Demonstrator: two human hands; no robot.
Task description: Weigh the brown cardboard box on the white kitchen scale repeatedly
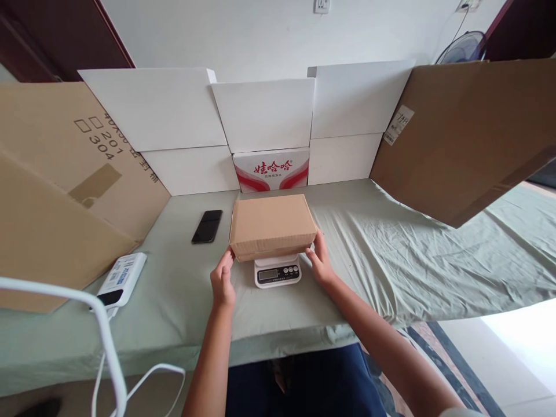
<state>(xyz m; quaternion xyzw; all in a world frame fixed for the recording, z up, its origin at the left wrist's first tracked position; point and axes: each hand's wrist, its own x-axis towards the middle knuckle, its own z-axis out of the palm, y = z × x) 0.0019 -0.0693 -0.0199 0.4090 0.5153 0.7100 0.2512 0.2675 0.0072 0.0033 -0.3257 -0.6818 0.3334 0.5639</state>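
Note:
A closed brown cardboard box (273,219) is held level between both hands over a white kitchen scale (278,284). The box hides the scale's weighing plate, so I cannot tell whether it rests on it. My left hand (223,280) is at the box's near left corner, thumb up and fingers partly hidden at its side. At the near right corner, my right hand (320,260) grips with the thumb in front and fingers along the side. The scale's display and buttons face me; no reading can be made out.
A black phone (207,226) lies left of the box. Farther left is a white power bank (123,280) with a white cable (104,324). Large cardboard panels (460,133) flank the green-sheeted surface (373,249). White boxes (264,116) and a red-printed carton (271,169) line the back.

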